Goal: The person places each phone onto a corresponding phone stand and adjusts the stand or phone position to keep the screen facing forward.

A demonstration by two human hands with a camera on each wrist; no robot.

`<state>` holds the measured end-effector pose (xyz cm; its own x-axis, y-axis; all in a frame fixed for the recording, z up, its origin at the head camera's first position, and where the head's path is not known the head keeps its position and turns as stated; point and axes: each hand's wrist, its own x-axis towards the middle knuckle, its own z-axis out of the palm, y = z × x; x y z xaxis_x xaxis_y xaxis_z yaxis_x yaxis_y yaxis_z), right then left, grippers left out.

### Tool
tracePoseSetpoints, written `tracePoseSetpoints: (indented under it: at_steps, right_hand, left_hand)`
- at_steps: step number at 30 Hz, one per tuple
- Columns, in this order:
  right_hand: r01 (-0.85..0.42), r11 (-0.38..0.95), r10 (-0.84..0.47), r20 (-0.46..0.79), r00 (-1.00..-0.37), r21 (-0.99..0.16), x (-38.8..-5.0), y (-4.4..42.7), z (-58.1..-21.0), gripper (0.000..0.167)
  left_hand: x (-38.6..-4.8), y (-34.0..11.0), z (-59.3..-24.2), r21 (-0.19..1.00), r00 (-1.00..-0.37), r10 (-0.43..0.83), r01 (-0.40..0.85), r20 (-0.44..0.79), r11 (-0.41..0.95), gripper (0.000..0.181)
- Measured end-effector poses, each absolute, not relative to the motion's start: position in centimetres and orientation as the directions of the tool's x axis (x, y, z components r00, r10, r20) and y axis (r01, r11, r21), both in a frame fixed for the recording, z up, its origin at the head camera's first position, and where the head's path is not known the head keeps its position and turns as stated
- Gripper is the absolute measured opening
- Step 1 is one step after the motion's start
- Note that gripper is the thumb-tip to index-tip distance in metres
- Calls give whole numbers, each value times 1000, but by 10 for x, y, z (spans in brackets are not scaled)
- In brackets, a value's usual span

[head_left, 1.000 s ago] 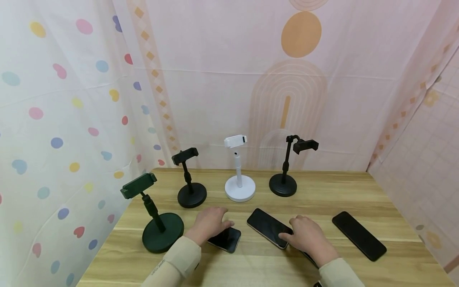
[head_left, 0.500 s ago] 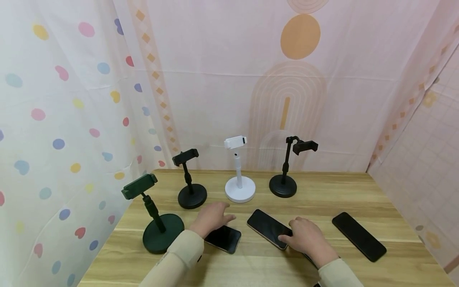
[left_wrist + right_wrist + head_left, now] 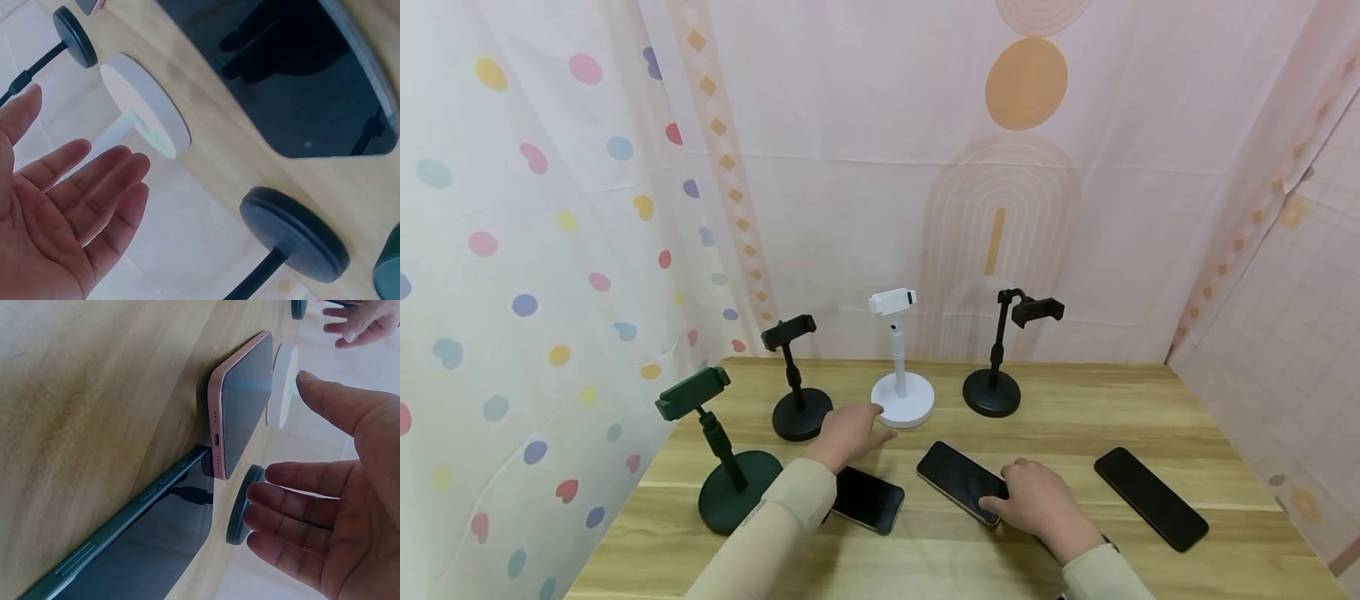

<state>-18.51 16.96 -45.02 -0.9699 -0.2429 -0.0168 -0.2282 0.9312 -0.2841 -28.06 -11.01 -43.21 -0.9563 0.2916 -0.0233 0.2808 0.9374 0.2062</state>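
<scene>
My left hand (image 3: 847, 435) hovers over the table with fingers spread, just in front of the white phone stand (image 3: 902, 400). In the left wrist view, nothing lies in that palm. Below its wrist is a black-screened smartphone (image 3: 871, 500), partly covered by the sleeve. My right hand (image 3: 1041, 504) hangs with loosely bent fingers over the near end of a pink-edged smartphone (image 3: 247, 403). A dark green-edged smartphone (image 3: 144, 531) lies under this hand, its corner against the pink one's end; whether they overlap I cannot tell. The right hand holds nothing.
A green phone stand (image 3: 737, 492) stands at the left. Two black phone stands (image 3: 801, 412) (image 3: 992, 392) flank the white one along the back. Another black smartphone (image 3: 1150, 498) lies at the right of the wooden table (image 3: 1150, 400). Patterned curtains (image 3: 820, 167) hang behind.
My left hand has moved forward and slightly right, from above the left smartphone toward the white stand's base. My right hand has stayed nearly in place. The phones and stands have not moved.
</scene>
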Motion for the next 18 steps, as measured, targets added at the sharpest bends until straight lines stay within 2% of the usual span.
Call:
tracePoseSetpoints:
  at_steps: [10,18]
  right_hand:
    - [-231,927,-244,-10,-970,-296,-185,169,-452,44]
    - [-226,927,-237,1,-972,-301,-184,170,-454,44]
  left_hand:
    - [-313,-104,-415,250,-966,260,255,17,934,57]
    - [-334,-99,-400,313,-973,214,231,88,921,51]
